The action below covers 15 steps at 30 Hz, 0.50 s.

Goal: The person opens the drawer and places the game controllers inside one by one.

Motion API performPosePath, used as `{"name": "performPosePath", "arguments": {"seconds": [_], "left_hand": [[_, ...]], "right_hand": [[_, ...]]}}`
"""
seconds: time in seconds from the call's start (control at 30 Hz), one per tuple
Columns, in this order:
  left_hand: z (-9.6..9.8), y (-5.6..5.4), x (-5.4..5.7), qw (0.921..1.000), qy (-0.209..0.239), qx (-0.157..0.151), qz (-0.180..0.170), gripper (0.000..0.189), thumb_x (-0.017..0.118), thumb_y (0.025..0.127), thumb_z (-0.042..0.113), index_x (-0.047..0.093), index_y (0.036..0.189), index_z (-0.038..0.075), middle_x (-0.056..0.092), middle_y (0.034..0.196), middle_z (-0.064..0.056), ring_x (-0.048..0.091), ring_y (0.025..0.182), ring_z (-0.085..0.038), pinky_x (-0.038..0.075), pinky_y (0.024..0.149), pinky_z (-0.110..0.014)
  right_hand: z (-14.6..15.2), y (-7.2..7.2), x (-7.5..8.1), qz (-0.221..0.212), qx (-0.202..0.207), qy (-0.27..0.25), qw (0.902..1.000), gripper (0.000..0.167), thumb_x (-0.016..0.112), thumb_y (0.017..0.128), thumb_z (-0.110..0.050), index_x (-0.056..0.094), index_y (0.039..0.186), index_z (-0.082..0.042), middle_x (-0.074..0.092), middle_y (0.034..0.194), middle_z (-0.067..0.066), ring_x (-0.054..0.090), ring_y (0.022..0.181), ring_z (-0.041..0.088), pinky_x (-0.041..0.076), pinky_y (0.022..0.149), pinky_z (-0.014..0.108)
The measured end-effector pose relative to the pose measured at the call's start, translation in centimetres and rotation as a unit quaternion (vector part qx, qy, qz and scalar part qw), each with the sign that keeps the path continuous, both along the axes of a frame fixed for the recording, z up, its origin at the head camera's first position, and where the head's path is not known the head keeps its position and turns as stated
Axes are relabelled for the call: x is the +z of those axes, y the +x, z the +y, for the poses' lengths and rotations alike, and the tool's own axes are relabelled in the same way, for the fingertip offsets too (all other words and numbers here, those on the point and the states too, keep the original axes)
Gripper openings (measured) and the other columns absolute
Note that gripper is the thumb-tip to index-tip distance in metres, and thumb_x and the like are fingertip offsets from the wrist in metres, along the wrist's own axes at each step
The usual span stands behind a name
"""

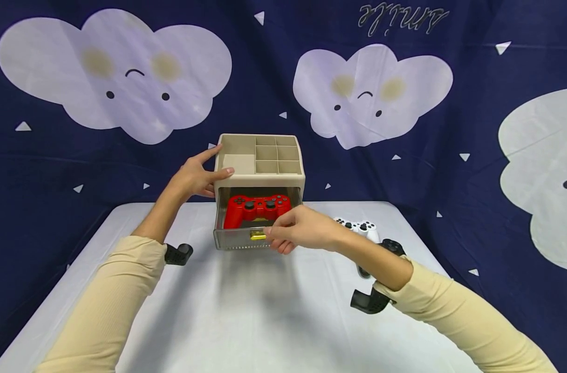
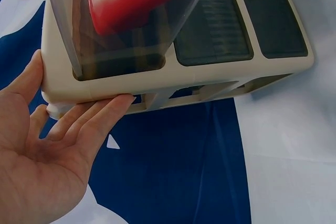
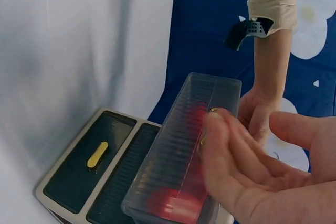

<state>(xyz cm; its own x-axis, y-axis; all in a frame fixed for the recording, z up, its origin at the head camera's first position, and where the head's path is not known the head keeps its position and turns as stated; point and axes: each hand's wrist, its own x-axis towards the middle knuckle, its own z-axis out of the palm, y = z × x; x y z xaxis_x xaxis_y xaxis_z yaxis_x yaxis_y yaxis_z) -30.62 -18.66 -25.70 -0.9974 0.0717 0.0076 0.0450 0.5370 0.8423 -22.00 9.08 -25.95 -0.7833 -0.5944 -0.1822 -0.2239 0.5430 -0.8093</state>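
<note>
A cream desktop organizer [image 1: 260, 181] stands at the far middle of the table, its clear top drawer [image 1: 232, 239] pulled out. Inside the drawer lies a red game controller [image 1: 260, 207]. My left hand [image 1: 194, 176] steadies the organizer's left upper corner, thumb over the top edge. The other left fingers lie fairly straight along its side in the left wrist view. My right hand [image 1: 306, 228] is at the drawer's front, fingers hooked at the gold handle [image 1: 257, 235]. In the right wrist view the right thumb stands apart and the fingers partly hide the handle.
Right of the organizer, a white game controller [image 1: 369, 231] and a black game controller [image 1: 392, 246] lie on the white table [image 1: 246, 321], partly hidden by my right arm. Below the open drawer are closed dark drawers [image 2: 212, 30]. A blue cloud-patterned cloth [image 1: 260, 62] hangs behind.
</note>
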Motion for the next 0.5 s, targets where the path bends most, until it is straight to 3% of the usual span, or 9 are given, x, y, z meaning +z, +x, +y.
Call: {"name": "performPosePath", "arguments": {"seconds": [0.23,0.5], "left_hand": [[0.0,-0.2,0.0,1.0000,0.002,-0.001,-0.003,0.088,0.069,0.097,0.040,0.011,0.164,0.038,0.047,0.149,-0.031,0.067,0.113,-0.047,0.057,0.094,-0.053],[0.0,-0.3,0.0,1.0000,0.004,0.000,-0.005,0.087,0.069,0.098,0.038,0.011,0.164,0.038,0.043,0.152,-0.031,0.067,0.113,-0.047,0.057,0.094,-0.053]], "right_hand": [[0.3,-0.4,-1.2,-0.103,0.001,-0.017,0.9945,0.035,0.061,0.103,-0.025,0.072,0.115,0.006,0.075,0.107,0.016,0.074,0.091,0.022,0.062,0.086,0.034],[0.5,-0.6,-2.5,-0.134,-0.004,-0.075,0.9881,0.040,0.054,0.104,-0.020,0.067,0.118,0.015,0.073,0.112,0.023,0.074,0.095,0.026,0.061,0.091,0.039]]}}
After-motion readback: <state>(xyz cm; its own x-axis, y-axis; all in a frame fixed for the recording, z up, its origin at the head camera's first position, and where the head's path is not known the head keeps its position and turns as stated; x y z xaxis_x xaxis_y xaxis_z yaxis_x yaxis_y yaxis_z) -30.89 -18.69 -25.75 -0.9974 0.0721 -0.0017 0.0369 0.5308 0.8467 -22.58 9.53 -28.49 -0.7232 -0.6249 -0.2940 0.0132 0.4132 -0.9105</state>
